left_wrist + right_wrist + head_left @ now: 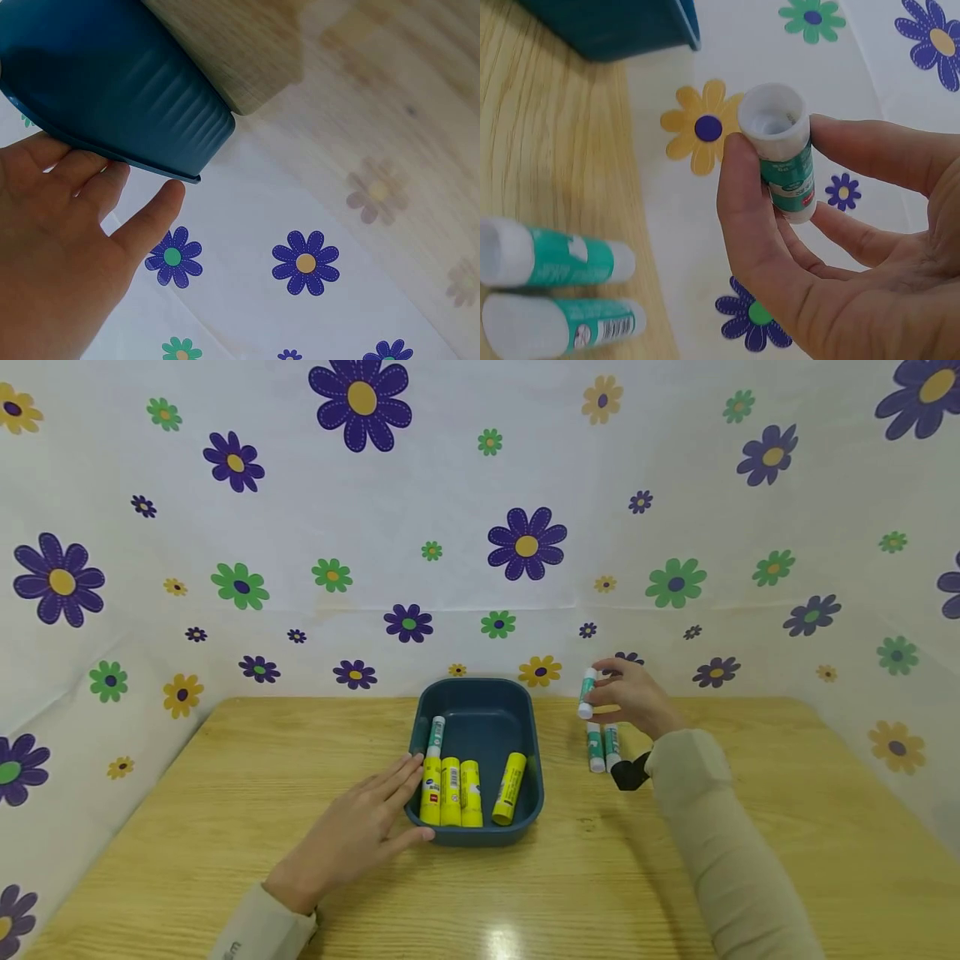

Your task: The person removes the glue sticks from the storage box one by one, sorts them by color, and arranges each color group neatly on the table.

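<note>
My right hand [630,697] pinches a green-and-white glue stick [587,693] between thumb and fingers, above the table right of the blue bin [480,837]. In the right wrist view the glue stick [787,169] is near upright, its hollow white end facing the camera, in the hand [870,217]. My left hand [360,827] rests with fairly straight fingers on the bin's left rim; the left wrist view shows the hand [67,232] touching the rim of the bin [112,90]. Several yellow glue sticks [450,793] and one green-and-white stick [436,737] lie inside.
Two more green-and-white glue sticks [596,748] lie side by side on the wooden table [300,735], right of the bin and below my right hand. Behind the table hangs a white cloth [450,485] with purple, green and yellow flowers.
</note>
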A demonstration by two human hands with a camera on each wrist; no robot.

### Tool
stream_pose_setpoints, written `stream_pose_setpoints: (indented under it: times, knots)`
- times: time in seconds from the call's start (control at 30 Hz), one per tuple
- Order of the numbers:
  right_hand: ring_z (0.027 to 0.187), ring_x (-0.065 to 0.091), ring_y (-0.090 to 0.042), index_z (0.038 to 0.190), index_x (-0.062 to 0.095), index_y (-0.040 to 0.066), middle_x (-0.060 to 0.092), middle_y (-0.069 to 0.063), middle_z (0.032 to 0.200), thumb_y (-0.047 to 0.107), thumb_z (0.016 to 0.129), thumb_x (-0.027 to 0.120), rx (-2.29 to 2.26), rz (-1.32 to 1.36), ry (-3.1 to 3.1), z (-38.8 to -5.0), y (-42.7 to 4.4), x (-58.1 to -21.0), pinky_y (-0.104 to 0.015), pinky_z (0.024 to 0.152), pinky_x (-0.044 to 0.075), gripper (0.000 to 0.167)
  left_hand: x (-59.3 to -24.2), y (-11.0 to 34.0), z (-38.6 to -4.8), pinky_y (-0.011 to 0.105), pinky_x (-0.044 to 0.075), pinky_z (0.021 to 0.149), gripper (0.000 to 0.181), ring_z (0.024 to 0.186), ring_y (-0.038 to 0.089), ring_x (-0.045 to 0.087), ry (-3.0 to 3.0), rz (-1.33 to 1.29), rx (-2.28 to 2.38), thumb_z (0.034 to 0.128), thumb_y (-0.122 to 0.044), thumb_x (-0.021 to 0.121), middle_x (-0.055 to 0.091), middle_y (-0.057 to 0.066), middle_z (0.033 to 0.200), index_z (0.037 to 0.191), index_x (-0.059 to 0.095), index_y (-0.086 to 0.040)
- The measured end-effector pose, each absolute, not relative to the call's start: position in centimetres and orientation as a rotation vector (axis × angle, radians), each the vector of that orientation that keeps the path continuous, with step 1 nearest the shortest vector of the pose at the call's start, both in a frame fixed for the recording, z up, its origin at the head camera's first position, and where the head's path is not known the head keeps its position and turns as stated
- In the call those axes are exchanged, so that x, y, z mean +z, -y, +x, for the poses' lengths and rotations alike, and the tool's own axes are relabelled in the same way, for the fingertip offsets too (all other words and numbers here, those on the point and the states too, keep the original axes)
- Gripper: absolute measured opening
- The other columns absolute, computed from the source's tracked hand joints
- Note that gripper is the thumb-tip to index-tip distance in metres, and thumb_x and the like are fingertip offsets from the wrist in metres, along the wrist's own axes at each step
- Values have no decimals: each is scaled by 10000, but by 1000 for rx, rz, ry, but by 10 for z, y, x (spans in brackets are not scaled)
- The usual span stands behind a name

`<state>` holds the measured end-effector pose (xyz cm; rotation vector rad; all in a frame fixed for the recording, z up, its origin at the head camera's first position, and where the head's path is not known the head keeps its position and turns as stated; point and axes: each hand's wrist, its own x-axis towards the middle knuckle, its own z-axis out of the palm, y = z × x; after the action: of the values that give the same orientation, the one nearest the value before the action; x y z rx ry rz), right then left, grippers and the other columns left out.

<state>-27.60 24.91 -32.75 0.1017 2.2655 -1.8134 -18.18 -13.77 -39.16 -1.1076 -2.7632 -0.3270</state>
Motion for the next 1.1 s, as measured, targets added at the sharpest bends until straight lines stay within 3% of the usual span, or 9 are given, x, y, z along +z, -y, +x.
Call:
stream_pose_setpoints:
  times: [0.3, 0.73, 1.1]
  knots:
    - [1185, 526, -374, 1588, 140, -51, 250, -364, 1529, -29, 997, 556, -1744, 137, -2303, -274, -269, -335, -508, 1010, 504, 723, -392, 138, -182, 527, 406, 1108, 806, 1462, 338, 345, 2751, -1110, -323, 997, -557, 564, 343, 196, 1595, 1504, 426, 54]
    - [1069, 583, -293, 1569, 101, -101, 256, -400, 1505, -23, 1005, 542, -1665, 154, -2347, -266, -290, -343, -539, 1018, 496, 720, -393, 138, -181, 525, 401, 1113, 803, 1466, 332, 341, 2773, -1096, -349, 1001, -555, 558, 343, 188, 1598, 1504, 425, 57]
    - [1076, 590, -311, 1561, 125, -103, 335, -370, 1454, -18, 1009, 560, -1557, 252, -2351, -260, -301, -351, -498, 992, 526, 708, -392, 137, -181, 522, 398, 1116, 804, 1467, 336, 337, 2761, -1106, -336, 1007, -559, 542, 338, 198, 1598, 1494, 430, 71]
